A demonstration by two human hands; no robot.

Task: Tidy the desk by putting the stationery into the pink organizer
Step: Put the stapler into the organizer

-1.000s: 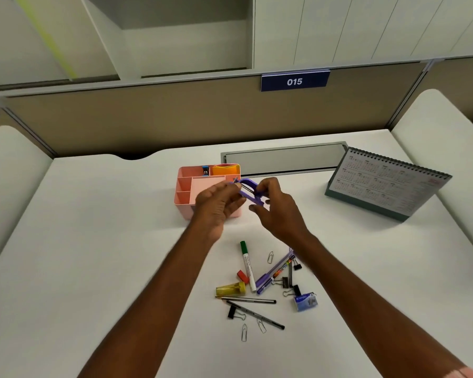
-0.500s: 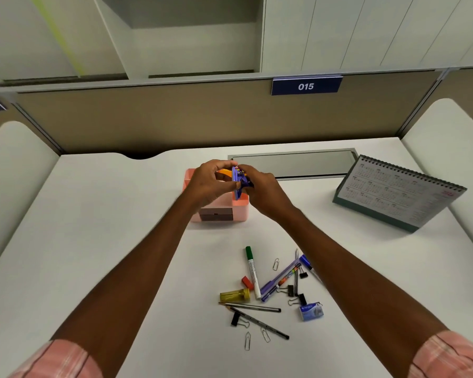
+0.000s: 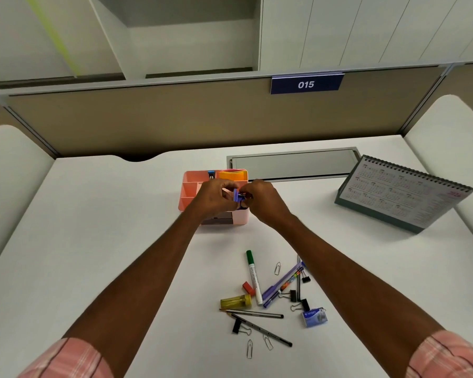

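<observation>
A small purple item (image 3: 236, 194) was pinched by the left hand (image 3: 213, 199) and the right hand (image 3: 263, 202) above the pink organizer (image 3: 194, 176) at the frame's centre. Pens (image 3: 253, 276) and clips (image 3: 277, 268) were scattered below.

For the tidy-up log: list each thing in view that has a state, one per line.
left hand: pinching the purple item
right hand: pinching the same item
pink organizer: upright, partly filled
green marker: capped, not yet stowed
desk calendar: standing
cable hatch: shut
</observation>
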